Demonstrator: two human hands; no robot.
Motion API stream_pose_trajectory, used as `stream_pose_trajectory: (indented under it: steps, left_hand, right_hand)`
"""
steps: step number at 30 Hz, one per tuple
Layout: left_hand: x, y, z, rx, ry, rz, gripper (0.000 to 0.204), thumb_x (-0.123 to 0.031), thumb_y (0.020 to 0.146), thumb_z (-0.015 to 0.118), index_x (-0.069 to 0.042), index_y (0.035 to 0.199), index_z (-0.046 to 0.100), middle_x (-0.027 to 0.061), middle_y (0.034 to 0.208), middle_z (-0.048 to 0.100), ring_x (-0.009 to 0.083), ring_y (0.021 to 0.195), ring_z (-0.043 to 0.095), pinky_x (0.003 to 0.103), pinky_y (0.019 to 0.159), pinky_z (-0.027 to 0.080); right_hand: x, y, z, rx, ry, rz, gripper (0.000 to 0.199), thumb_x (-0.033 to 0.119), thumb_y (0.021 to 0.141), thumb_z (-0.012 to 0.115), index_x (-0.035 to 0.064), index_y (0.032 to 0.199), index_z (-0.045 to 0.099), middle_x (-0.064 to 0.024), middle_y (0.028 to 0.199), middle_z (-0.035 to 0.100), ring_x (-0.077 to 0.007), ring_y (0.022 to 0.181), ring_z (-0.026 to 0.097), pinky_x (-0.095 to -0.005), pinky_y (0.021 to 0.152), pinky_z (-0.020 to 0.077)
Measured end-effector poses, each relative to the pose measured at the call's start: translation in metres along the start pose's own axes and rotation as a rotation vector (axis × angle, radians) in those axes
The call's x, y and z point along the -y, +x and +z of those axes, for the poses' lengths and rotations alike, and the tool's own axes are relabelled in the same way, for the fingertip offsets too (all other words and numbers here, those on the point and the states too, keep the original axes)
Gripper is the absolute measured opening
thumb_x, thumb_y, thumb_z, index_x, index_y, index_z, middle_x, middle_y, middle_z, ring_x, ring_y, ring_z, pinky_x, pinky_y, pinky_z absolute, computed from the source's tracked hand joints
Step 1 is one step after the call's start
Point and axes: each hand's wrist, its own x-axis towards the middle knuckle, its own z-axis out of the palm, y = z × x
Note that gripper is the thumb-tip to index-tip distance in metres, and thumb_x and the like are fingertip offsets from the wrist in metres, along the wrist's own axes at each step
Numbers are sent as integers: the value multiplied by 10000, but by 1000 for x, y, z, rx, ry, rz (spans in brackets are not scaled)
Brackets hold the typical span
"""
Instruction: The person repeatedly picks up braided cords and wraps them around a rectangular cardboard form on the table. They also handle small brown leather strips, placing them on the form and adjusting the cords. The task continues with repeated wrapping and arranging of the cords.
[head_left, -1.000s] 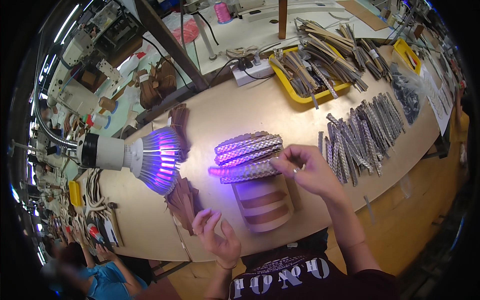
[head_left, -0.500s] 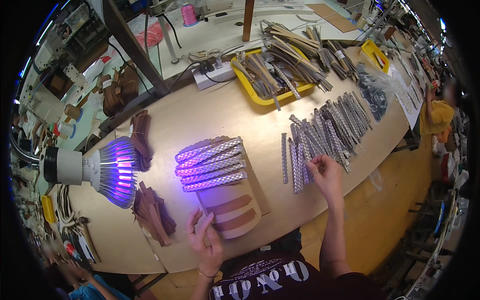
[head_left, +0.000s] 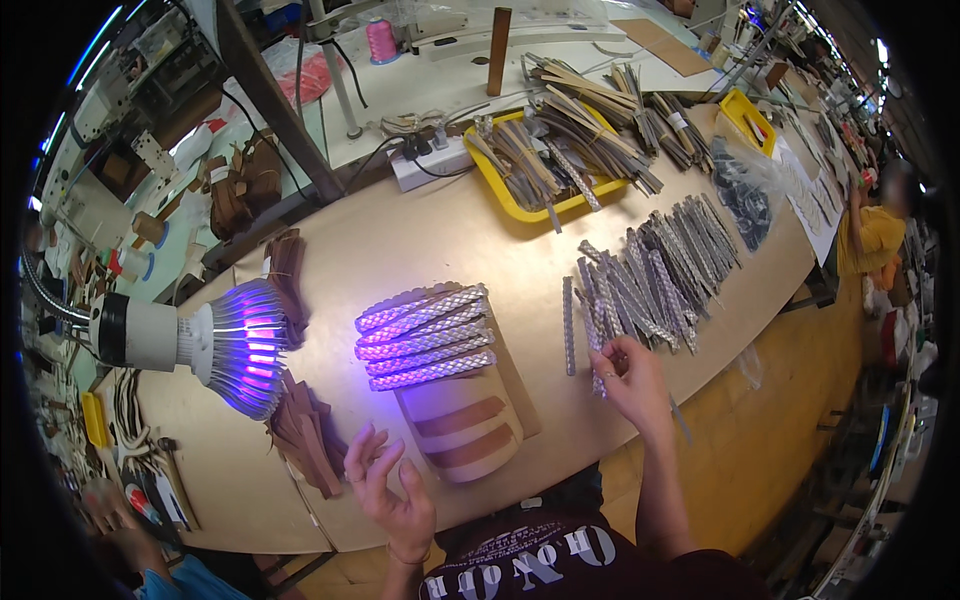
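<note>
Braided strips (head_left: 661,277) lie fwd of R hand (head_left: 630,382), long axes approx. fore-aft; R nearer, fingers at one, can't tell if gripped. L hand (head_left: 390,492) open, empty.

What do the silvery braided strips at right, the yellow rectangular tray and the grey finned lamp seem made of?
Silvery braided strips: perhaps leather or synthetic, slightly shiny; flat interlaced strands show.
Yellow rectangular tray: likely moulded plastic, smooth; uniform colour, rounded corners.
Grey finned lamp: fins probably metal, satin; thin, crisp ridges catch light.
</note>
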Motion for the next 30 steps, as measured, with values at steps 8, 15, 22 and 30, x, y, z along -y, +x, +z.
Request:
stream_pose_trajectory:
  steps: [8, 15, 22, 30]
  left_hand:
    - [-21, 7, -2, 163, -251, 17, 139, 23, 876, 566, 23, 1000, 631, 175, 1073, 619, 251, 967, 620, 358, 877, 493]
    - [-36, 8, 5, 247, -280, 44, 119, 39, 836, 628, 8, 940, 675, 165, 986, 670, 257, 901, 663, 331, 823, 512]
    - [-34, 4, 0, 189, -236, 10, 124, 57, 831, 611, 20, 940, 657, 167, 957, 672, 253, 890, 659, 330, 804, 509]
    - [-34, 8, -3, 230, -140, 80, 108, 18, 883, 561, 26, 970, 625, 158, 991, 638, 225, 914, 616, 338, 848, 484]
  right_hand:
    - [-2, 16, 8, 443, 1455, 157, 146, 149, 1011, 496, 29, 1075, 550, -71, 890, 642, -97, 686, 571, -240, 601, 450]
    - [0, 4, 18, 363, 581, 39, 304, 193, 949, 615, -38, 1146, 612, -48, 817, 651, -119, 659, 607, -259, 603, 487]
    - [-15, 21, -17, -352, -153, -103, 261, 234, 875, 694, -19, 925, 658, -138, 773, 647, -253, 693, 632, -368, 626, 477]
    - [-28, 61, -29, -388, -469, 0, 220, 213, 861, 689, 29, 968, 632, -134, 933, 640, -366, 863, 623, -456, 740, 467]
